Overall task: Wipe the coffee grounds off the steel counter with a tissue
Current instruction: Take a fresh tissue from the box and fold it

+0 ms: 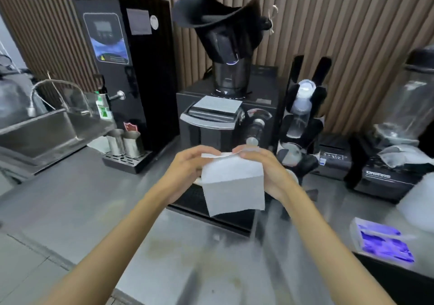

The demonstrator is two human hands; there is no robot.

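A white tissue (232, 184) hangs folded in the air in front of the coffee grinder (225, 116), above its black drip tray. My left hand (187, 166) pinches the tissue's top left edge. My right hand (265, 168) pinches its top right edge. The steel counter (178, 262) lies below, with faint brownish smears and a few dark specks near the front middle.
A black water boiler (126, 74) with two steel jugs (124, 143) stands at the left, beside a sink (42, 133). A cup dispenser (303, 121), a small printer (333, 156) and a blender (399, 135) line the right. A tissue pack (380, 239) lies at the right front.
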